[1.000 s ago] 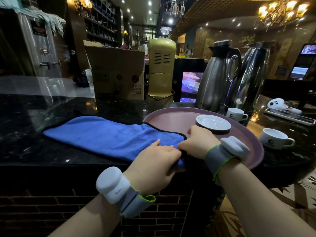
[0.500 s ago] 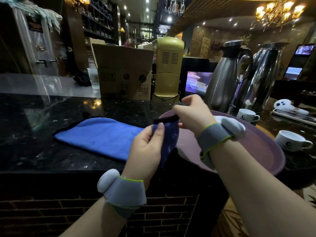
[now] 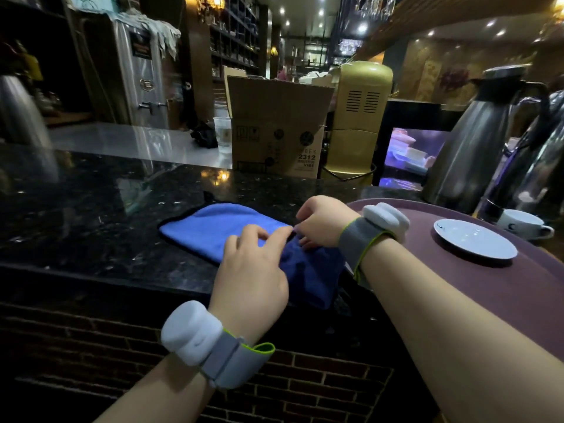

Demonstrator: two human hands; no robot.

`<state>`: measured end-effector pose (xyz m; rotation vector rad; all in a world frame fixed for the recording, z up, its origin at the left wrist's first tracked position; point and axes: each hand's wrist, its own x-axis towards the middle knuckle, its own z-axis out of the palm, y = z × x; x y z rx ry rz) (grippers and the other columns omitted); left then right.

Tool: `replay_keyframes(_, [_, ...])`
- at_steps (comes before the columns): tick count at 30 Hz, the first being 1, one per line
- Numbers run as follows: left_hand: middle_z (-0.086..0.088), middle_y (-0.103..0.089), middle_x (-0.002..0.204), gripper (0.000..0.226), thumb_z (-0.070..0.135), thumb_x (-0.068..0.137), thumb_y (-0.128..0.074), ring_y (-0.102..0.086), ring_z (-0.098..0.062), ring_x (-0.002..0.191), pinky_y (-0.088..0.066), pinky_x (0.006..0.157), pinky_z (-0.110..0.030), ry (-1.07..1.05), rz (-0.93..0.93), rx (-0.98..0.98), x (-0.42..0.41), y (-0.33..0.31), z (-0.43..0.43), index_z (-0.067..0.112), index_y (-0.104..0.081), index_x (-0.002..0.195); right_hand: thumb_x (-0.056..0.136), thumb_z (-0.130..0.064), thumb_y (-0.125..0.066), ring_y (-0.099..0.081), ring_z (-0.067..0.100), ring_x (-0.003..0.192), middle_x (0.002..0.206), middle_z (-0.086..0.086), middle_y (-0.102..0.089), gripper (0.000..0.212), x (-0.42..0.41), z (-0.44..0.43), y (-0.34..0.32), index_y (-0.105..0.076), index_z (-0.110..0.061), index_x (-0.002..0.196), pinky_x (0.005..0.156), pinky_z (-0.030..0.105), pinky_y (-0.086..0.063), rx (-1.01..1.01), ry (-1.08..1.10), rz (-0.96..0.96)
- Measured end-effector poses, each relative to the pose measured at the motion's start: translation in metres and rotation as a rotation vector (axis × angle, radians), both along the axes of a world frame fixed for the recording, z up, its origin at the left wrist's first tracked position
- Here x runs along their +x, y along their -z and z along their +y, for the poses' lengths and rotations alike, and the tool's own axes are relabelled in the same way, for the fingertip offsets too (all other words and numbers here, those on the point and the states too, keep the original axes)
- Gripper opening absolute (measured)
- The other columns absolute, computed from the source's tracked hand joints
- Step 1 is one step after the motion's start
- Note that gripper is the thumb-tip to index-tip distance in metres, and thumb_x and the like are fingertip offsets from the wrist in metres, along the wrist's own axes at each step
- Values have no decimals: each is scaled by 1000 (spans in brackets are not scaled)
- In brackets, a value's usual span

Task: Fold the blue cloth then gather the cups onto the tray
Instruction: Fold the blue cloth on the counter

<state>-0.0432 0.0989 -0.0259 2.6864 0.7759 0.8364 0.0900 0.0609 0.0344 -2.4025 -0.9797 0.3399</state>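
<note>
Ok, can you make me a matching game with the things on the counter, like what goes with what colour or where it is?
Things:
1. cloth
2. saucer
3. cup
4. cardboard box

Clues:
A. white, lying on the tray
B. blue, under both hands
C. brown, standing at the back of the counter
D. white with a handle, just behind the tray's far edge

Pairs: 1-B, 2-A, 3-D, 4-C
</note>
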Motion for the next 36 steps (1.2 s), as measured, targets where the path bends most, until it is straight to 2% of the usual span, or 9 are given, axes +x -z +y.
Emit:
replay_keyframes(4, [-6,-65,124,43,15,74,-38,-56,-34,115,-49,90,-44,82,76,178,2,-3,-3,16,-69,103,83,-5,-50,-64,24,105,109,6,-72,31,-1,-7,-6,-74,-15,99,86,26,-49,-70,-64,-317])
replay_keyframes(6, [-2,-59,132,50,20,80,-24,-50,-28,124,-42,99,-42,94,277,127,4,-1,-4,19,-60,116,86,-8,-51,-64,25,105,112,7,-71,29,-2,-7,1,-72,-13,105,92,31,-52,-175,-126,-351])
replay_keyframes(8, [-1,-54,136,43,18,86,-28,-46,-26,128,-36,105,-42,96,347,47,5,1,-2,19,-55,119,88,-10,-51,-63,26,106,114,8,-69,28,-3,-5,8,-69,-11,109,94,35,-52,-237,-171,-390])
replay_keyframes(11, [-6,-66,119,31,19,89,-35,-50,-29,123,-35,105,-44,74,175,-28,5,-1,0,16,-61,105,88,-9,-50,-63,27,104,112,9,-69,28,0,-1,6,-69,-10,107,92,36,-52,-242,-208,-440])
replay_keyframes(15, [-11,-70,113,28,23,89,-46,-60,-31,111,-47,91,-44,-101,-44,-34,-9,-14,32,15,-66,107,83,-5,-53,-65,26,100,106,9,-72,27,0,13,-11,-73,-11,100,87,32,-55,-101,-237,-420])
replay_keyframes(22, [-22,-62,112,28,23,90,-46,-56,-44,105,-45,85,-45,-382,174,58,-28,-21,119,6,-58,110,87,-13,-52,-61,23,107,115,4,-69,27,-6,91,-20,-69,-16,108,79,22,-44,-95,-431,-452])
replay_keyframes(29, [-21,-62,109,20,23,93,-43,-56,-41,104,-39,81,-40,-325,228,86,-22,-11,157,7,-51,104,90,-11,-47,-59,27,112,124,6,-64,35,-6,166,-1,-61,-19,121,98,34,-47,-212,-506,-461])
replay_keyframes(33, [-20,-62,106,17,21,89,-50,-56,-40,101,-33,74,-37,-261,168,82,-24,-9,165,8,-49,101,86,-10,-56,-57,23,111,126,3,-61,42,0,182,6,-56,-22,127,86,22,-42,-297,-548,-398])
replay_keyframes(36, [-18,-62,106,22,22,87,-55,-56,-38,101,-36,81,-38,-253,163,60,-24,-10,167,9,-47,102,83,-11,-58,-59,26,107,123,6,-59,41,6,188,11,-59,-21,123,81,25,-43,-326,-569,-467])
